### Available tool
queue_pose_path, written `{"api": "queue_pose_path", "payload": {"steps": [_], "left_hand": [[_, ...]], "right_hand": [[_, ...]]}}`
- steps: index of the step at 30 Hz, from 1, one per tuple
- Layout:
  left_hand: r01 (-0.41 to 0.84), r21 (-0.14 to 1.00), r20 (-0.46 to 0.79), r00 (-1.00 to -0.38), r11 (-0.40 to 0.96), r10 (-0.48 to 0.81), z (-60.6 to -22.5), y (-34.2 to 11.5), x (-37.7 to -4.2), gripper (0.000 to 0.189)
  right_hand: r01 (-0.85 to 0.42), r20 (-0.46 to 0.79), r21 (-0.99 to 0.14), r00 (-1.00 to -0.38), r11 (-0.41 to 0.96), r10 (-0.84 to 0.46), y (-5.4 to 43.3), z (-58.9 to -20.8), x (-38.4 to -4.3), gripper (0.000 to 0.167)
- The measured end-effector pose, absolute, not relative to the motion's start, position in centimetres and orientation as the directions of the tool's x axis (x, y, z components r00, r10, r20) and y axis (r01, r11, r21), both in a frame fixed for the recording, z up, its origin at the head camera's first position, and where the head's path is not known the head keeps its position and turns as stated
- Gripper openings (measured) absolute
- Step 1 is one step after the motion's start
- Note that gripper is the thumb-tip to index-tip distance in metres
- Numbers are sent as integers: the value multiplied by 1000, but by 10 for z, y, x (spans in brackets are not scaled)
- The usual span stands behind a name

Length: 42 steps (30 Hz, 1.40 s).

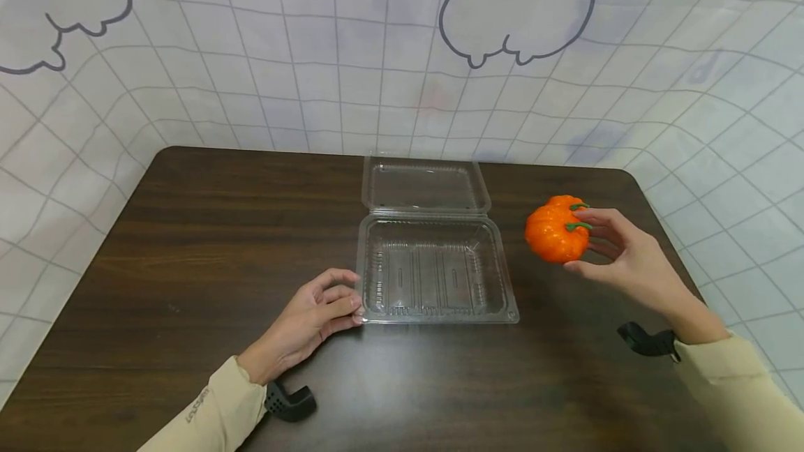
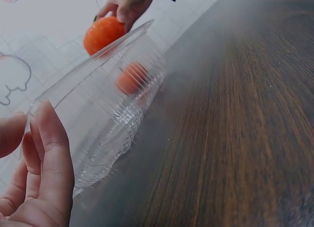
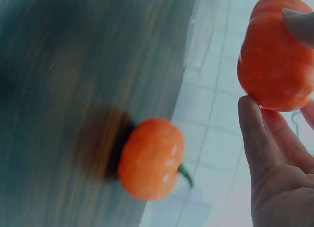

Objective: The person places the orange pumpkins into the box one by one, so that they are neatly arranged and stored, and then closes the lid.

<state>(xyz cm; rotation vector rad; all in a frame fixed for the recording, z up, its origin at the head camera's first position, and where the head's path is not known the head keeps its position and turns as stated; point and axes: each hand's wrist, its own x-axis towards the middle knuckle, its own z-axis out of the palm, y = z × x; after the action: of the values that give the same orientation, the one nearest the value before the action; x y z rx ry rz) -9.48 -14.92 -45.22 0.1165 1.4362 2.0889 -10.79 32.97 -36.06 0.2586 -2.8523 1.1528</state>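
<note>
A clear plastic clamshell box (image 1: 433, 317) sits on the table, its lid folded back. At the box's near left corner my left hand (image 1: 308, 316) pinches the rim between thumb and fingers. My right hand (image 1: 634, 274) holds a glossy orange pumpkin (image 1: 553, 236) with a green stem, to the right of the box and above the table. A second orange pumpkin (image 3: 151, 158) rests on the table below the held one; in the head view the held pumpkin partly hides it. Through the box wall in the left wrist view an orange shape (image 2: 131, 79) shows.
The dark wood table (image 1: 188, 243) ends at a back edge close behind the lid (image 1: 427, 187). White grid-patterned cloth (image 1: 301, 54) with cartoon drawings hangs behind it and at both sides. Each wrist carries a black device (image 1: 290, 402).
</note>
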Motion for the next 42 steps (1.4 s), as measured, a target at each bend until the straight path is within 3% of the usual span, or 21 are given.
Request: {"api": "queue_pose_path", "payload": {"steps": [8,23,42], "left_hand": [[-443,855,-259,-815,-270,518,-451,-150,-95,32],[-459,845,-266,-807,-276,528,-451,-149,-93,41],[-471,832,-269,-804,-293,530,-452,-149,-93,25]], "right_hand": [[-290,163,-708,-954,644,-251,304,-356,-120,76],[-259,103,-777,-951,574,-290,260,-345,-138,75],[-354,132,-796,-893,490,-431,212,-352,-160,75]]}}
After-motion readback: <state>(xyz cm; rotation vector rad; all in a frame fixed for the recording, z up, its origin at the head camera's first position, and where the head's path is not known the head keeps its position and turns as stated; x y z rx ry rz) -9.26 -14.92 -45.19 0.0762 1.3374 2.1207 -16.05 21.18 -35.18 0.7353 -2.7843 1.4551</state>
